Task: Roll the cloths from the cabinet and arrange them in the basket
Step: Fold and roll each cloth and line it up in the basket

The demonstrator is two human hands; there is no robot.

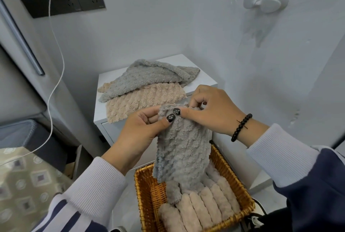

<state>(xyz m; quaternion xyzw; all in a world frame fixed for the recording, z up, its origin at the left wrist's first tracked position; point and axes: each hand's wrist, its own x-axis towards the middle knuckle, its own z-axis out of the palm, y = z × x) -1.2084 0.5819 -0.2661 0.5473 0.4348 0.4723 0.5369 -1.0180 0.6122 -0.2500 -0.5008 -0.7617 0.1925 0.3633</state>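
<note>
The white cabinet (203, 72) carries a grey cloth (149, 76) (overlapping) a beige cloth (145, 101).

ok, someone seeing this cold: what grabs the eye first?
The grey cloth at centre, pinched at its top edge by the left hand and the right hand and hanging down into the wicker basket. Next, the row of beige rolled cloths packed along the basket's right side. Behind, a grey and a beige cloth lie unrolled on the white cabinet.
</note>
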